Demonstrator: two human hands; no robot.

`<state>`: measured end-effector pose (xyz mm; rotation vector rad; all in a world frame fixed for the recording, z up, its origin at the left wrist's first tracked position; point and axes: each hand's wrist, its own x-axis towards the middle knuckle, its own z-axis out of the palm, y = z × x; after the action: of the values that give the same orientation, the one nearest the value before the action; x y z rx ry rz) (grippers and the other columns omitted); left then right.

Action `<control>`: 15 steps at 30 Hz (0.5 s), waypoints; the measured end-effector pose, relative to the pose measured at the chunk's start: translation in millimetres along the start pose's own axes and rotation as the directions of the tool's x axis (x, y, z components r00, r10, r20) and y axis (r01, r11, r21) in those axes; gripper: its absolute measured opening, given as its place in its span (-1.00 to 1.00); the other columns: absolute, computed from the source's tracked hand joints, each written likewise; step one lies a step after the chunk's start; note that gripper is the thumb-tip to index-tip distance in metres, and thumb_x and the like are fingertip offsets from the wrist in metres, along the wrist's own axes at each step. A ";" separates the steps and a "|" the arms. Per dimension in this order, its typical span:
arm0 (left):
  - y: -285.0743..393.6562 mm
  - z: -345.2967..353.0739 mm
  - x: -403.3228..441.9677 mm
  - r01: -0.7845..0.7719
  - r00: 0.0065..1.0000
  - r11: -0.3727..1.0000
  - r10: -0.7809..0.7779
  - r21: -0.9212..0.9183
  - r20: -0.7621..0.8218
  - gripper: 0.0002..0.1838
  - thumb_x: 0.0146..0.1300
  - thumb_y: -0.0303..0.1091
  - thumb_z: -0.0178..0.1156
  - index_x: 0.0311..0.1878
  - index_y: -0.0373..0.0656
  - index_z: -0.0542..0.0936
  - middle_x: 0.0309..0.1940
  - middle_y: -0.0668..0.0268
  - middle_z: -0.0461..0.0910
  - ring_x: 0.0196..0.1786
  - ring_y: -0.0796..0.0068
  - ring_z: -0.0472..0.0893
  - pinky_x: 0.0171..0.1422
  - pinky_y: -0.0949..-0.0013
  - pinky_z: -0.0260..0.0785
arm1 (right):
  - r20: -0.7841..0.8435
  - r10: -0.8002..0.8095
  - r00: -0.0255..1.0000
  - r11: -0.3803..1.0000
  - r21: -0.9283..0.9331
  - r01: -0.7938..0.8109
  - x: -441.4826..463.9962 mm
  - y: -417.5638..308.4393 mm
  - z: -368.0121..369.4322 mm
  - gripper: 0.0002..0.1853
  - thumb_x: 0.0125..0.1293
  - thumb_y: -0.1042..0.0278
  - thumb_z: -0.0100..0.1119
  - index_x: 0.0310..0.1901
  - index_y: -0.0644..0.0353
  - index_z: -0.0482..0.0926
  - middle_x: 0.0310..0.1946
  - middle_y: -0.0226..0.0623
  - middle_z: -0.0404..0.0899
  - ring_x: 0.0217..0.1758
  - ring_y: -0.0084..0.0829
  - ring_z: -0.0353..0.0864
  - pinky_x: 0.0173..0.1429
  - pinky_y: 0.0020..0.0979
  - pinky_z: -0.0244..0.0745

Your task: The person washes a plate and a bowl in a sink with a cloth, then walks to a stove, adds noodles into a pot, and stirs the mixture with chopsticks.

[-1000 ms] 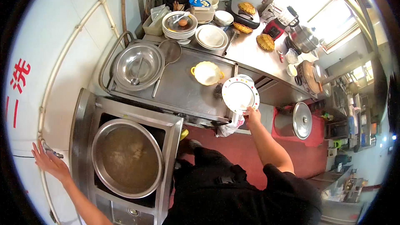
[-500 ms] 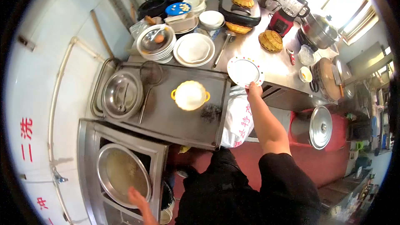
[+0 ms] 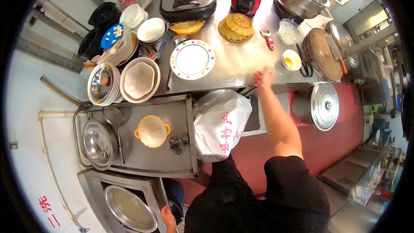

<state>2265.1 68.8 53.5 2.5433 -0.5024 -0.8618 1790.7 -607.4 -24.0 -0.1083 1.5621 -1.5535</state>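
Note:
My right hand (image 3: 264,77) reaches over the front edge of the steel counter (image 3: 235,71), holding nothing, its fingers loosely spread. To its left, a white plate with coloured dots along the rim (image 3: 192,59) lies flat on the counter. A small white bowl with something yellow in it (image 3: 291,60) stands to the right of the hand, and a red-handled peeler (image 3: 268,40) lies beyond it. Low in the view, my left hand (image 3: 168,218) is beside the sink's edge, fingers extended and apparently empty. The steel basin of cloudy water (image 3: 130,209) sits left of it.
A yellow two-handled dish (image 3: 152,131) and a dark scouring pad (image 3: 177,143) sit on the metal side table. Stacked bowls (image 3: 140,80) crowd the counter's left. Woven baskets (image 3: 236,27), a red blender (image 3: 246,0) and a cleaver (image 3: 336,51) are farther back or right. A white bag (image 3: 222,125) hangs below.
The dotted plate, held in my right hand before, now lies on the counter, released. My right hand has moved right. My left hand has moved off the basin. The view has swung right.

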 end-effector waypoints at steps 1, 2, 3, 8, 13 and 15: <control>-8.2 -0.6 5.9 0.020 1.000 1.000 -0.020 0.019 0.008 -0.75 0.29 -0.51 0.08 0.01 -0.30 0.58 -0.22 0.21 0.66 -0.14 0.35 0.62 0.03 0.36 0.45 | -0.113 -0.034 0.993 0.999 0.034 0.038 13.5 -24.8 -10.4 -0.52 0.36 -0.10 0.09 -0.12 0.21 0.28 -0.50 -0.22 0.43 -0.65 -0.34 0.43 -0.61 -0.32 0.41; -0.1 -1.0 2.6 0.024 1.000 0.999 -0.025 0.031 0.016 -0.75 0.29 -0.51 0.08 0.01 -0.30 0.58 -0.22 0.21 0.66 -0.14 0.35 0.62 0.03 0.36 0.45 | -0.223 -0.065 0.973 0.995 0.059 0.080 27.5 -45.8 -22.7 -0.48 0.34 -0.13 0.12 -0.13 0.25 0.28 -0.45 -0.18 0.45 -0.63 -0.32 0.45 -0.60 -0.30 0.43; 8.4 -5.7 -1.8 0.141 0.989 0.989 -0.139 -0.052 0.050 -0.76 0.32 -0.44 0.09 0.02 -0.26 0.57 -0.27 0.29 0.61 -0.24 0.48 0.54 -0.15 0.43 0.39 | -0.230 -0.033 0.973 0.998 0.044 0.044 51.7 -59.2 -36.9 -0.44 0.32 -0.14 0.14 -0.08 0.28 0.29 -0.38 -0.15 0.47 -0.59 -0.29 0.51 -0.58 -0.28 0.48; 22.5 -12.0 -15.9 0.378 0.925 0.907 -0.363 -0.185 0.110 -0.78 0.37 -0.38 0.09 0.02 -0.19 0.56 -0.37 0.43 0.52 -0.39 0.66 0.43 -0.43 0.53 0.28 | -0.155 0.031 0.987 0.999 0.034 -0.026 114.8 -88.2 -67.2 -0.52 0.40 0.09 0.06 0.14 0.33 0.34 -0.27 0.01 0.53 -0.47 -0.12 0.64 -0.45 -0.27 0.66; -26.4 -3.0 -9.9 0.216 0.973 0.976 -0.213 -0.028 0.084 -0.77 0.37 -0.34 0.11 -0.02 -0.24 0.60 -0.29 0.32 0.61 -0.27 0.54 0.53 -0.18 0.45 0.36 | 0.009 0.024 1.000 0.994 0.109 -0.025 150.0 -87.6 -94.4 -0.63 0.37 0.50 -0.05 0.20 0.18 0.42 -0.02 -0.04 0.58 -0.16 -0.08 0.68 -0.22 -0.15 0.72; -19.4 5.0 -11.7 0.180 0.982 0.984 -0.179 -0.007 0.051 -0.74 0.36 -0.33 0.13 -0.02 -0.29 0.62 -0.20 0.18 0.69 -0.11 0.40 0.63 0.05 0.36 0.43 | 0.023 -0.040 0.999 0.999 0.013 0.040 136.2 -74.5 -100.8 -0.61 0.35 0.53 0.00 0.21 0.19 0.42 0.04 -0.16 0.57 -0.06 -0.21 0.66 -0.09 -0.23 0.69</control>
<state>2257.1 89.4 46.3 2.5913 -0.2838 -0.9906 1609.3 -631.4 -51.9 -0.1506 1.5410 -1.5870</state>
